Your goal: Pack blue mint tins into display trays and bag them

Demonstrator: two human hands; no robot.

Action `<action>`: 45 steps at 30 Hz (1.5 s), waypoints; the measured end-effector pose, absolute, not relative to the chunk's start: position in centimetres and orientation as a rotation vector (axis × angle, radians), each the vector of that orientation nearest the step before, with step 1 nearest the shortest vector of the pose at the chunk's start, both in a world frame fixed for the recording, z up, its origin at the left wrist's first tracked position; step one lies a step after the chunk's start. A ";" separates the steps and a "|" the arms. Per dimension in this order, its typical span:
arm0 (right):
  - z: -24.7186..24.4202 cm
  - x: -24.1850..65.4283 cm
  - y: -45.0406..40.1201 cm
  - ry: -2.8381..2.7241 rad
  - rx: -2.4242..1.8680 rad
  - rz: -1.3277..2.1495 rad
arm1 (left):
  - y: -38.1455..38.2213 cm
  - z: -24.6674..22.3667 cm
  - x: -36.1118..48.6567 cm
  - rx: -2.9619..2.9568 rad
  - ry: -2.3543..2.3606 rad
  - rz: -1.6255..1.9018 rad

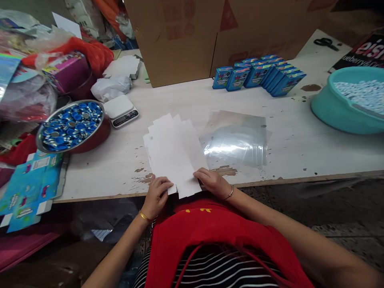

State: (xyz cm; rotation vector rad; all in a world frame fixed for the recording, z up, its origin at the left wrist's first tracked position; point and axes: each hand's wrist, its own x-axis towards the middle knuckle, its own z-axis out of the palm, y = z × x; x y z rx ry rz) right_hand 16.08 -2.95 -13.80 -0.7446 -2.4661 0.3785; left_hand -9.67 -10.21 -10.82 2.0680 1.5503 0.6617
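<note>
Probably light, fairly stiff but easily creased, and apt to slide layer over layer: flat white cardboard blanks (pixel 175 148), loosely piled at the near edge of the long white table (pixel 108 172). Best held by both sides. Left hand (pixel 156 195) pinching the near-left flap; right hand (pixel 214 183) half-curled at the right edge, grip unclear.

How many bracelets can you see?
2. A gold-coloured bracelet is just behind the left hand, and a silver-coloured bracelet is just behind the right hand. No others show.
</note>
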 end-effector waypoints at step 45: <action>-14.4 14.6 -3.1 -2.234 -0.788 0.320 | -3.3 -5.2 -7.3 2.221 1.153 0.357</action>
